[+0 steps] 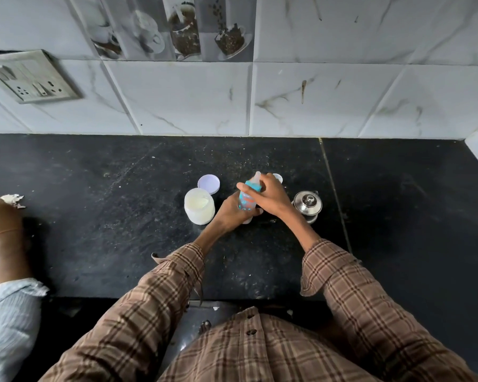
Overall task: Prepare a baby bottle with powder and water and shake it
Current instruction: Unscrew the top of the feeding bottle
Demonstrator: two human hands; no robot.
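One baby bottle (246, 201) upright on the black counter (116, 188): left hand (232, 213) grips its body, right hand (271, 197) grips the teal collar. One open powder jar (199, 206), one lilac lid (208, 184), one steel lidded pot (307, 205). White cap (278, 177) mostly hidden behind right hand.

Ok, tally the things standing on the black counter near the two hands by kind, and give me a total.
Baby bottle: 1, held by the left hand and the right hand
Open powder jar: 1
Loose lids: 2, a lilac one and a white one partly hidden behind the right hand
Steel lidded pot: 1
Total: 5
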